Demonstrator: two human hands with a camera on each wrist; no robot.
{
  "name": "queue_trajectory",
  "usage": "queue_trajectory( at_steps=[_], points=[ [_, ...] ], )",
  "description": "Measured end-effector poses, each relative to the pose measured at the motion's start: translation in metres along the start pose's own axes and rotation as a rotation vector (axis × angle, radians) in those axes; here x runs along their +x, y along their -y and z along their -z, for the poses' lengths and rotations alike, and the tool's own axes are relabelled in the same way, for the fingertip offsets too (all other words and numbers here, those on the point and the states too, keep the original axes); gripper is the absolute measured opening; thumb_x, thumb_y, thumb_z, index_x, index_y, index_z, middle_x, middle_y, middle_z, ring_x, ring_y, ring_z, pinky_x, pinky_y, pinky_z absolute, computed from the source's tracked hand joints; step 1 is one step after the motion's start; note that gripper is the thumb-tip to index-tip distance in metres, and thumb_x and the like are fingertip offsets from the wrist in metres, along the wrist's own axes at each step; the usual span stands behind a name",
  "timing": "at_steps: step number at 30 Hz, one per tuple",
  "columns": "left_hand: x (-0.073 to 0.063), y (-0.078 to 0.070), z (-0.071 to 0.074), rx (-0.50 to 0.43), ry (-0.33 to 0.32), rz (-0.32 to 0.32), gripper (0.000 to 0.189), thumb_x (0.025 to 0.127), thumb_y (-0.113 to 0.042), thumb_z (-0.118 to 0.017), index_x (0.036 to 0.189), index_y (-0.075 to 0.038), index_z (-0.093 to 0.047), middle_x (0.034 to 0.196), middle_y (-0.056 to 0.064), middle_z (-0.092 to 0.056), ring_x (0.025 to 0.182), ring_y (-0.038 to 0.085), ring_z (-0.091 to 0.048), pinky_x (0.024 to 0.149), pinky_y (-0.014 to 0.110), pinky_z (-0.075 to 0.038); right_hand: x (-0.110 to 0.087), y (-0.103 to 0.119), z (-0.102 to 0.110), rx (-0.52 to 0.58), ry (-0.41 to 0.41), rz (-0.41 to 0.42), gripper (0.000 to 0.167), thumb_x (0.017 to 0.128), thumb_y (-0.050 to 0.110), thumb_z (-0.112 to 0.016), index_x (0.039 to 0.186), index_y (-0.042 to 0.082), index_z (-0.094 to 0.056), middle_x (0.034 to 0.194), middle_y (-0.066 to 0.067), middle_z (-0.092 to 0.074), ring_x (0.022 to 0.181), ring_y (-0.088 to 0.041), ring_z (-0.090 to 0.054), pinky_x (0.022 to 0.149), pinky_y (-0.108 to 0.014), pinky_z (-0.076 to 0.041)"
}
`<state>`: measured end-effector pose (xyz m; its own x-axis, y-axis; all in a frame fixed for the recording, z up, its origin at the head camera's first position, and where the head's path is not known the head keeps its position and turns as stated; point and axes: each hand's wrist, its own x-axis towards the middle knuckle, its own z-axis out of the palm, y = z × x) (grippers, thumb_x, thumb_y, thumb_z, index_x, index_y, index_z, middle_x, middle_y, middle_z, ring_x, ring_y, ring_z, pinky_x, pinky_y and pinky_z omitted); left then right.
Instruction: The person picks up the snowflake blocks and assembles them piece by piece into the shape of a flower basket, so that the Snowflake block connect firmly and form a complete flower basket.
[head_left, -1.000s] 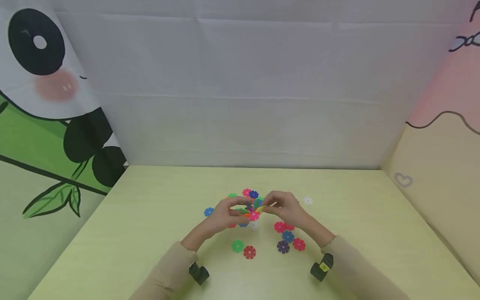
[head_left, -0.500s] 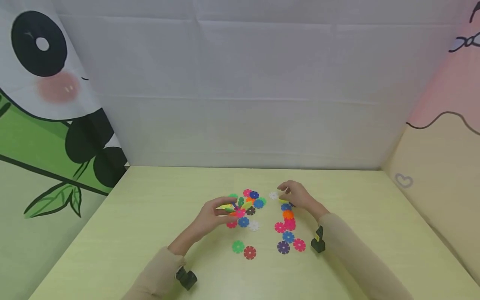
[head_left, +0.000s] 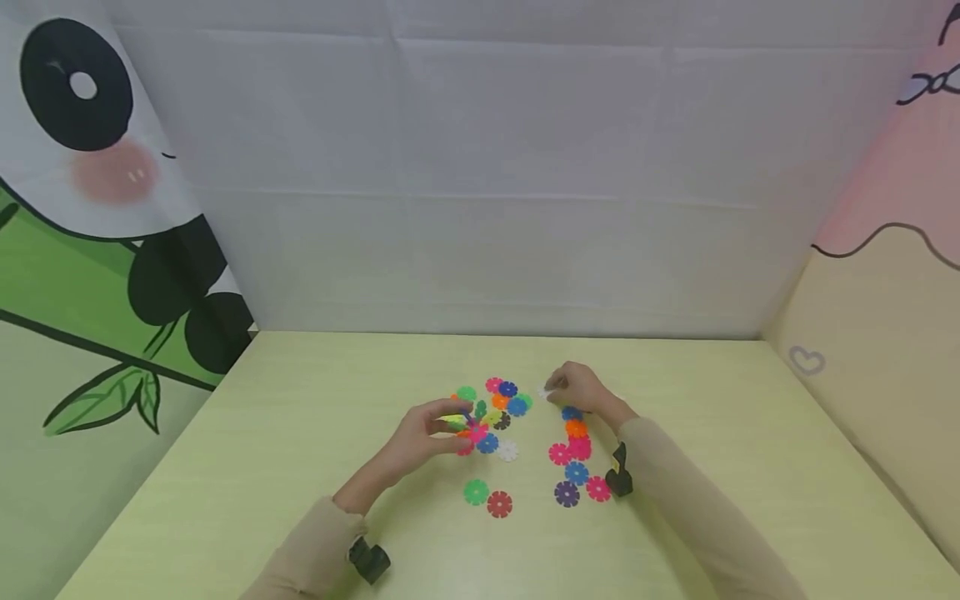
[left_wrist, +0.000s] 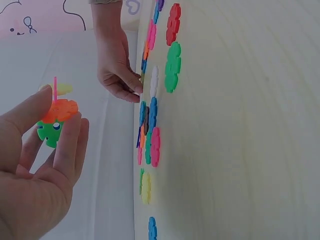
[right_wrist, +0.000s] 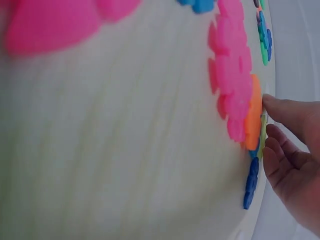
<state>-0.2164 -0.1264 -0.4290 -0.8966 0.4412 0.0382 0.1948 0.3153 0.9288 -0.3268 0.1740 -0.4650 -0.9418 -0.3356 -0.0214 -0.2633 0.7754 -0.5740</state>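
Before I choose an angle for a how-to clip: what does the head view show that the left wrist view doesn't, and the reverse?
Only the head view shows the black cartoon eye, the left sleeve and the black wrist cameras.

Only the left wrist view shows the left hand from its palm side and the held green disc nearly face-on.

Both show that hand holding joined notched discs, the right hand, the heart drawing and, on the table, the red disc.

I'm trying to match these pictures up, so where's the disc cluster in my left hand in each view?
Head: below centre, the disc cluster in the left hand.
Left wrist: left side, about mid-height.
Right wrist: not in it.
Shared landmark: the right hand, to the cluster's upper right in head and left wrist, at the right edge in right wrist.
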Motion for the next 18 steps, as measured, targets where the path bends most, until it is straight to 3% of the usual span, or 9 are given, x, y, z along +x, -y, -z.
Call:
queue_trajectory(
  at_steps=[6,12,18],
  points=[
    [0.0017,-0.003,-0.0028,0.004,0.004,-0.016,0.05,0.09,-0.012,-0.07,0.135,0.004,-0.054,0.137,0.026,-0.056,0.115,0.042,-0.063,0.093,0.044,-0.058,0.0004,0.0051,0.0017,0.03,0.01,0.006,0.034,0.088,0.006,-0.07,0.12,-0.005,-0.066,0.113,-0.02,-0.069,0.104,-0.032,-0.063,0.098,-0.046,-0.053],
    [0.0017,-0.0027,-0.0046,0.001,0.001,-0.004,0.05,0.091,-0.013,-0.07,0.135,0.003,-0.054,0.137,0.026,-0.056,0.115,0.041,-0.063,0.093,0.044,-0.058,0.0045,0.0058,0.0008,0.067,0.073,-0.014,0.032,0.089,0.004,-0.067,0.121,-0.005,-0.067,0.119,-0.022,-0.068,0.11,-0.035,-0.064,0.1,-0.046,-0.053],
    [0.0011,-0.0014,-0.0036,-0.001,-0.001,0.004,0.051,0.09,-0.014,-0.071,0.136,0.003,-0.054,0.139,0.025,-0.055,0.116,0.04,-0.063,0.094,0.044,-0.057,0.0082,0.0059,-0.0016,0.075,0.075,-0.031,0.035,0.089,0.011,-0.07,0.121,-0.004,-0.067,0.12,-0.021,-0.068,0.112,-0.035,-0.063,0.102,-0.046,-0.052]
  ],
)
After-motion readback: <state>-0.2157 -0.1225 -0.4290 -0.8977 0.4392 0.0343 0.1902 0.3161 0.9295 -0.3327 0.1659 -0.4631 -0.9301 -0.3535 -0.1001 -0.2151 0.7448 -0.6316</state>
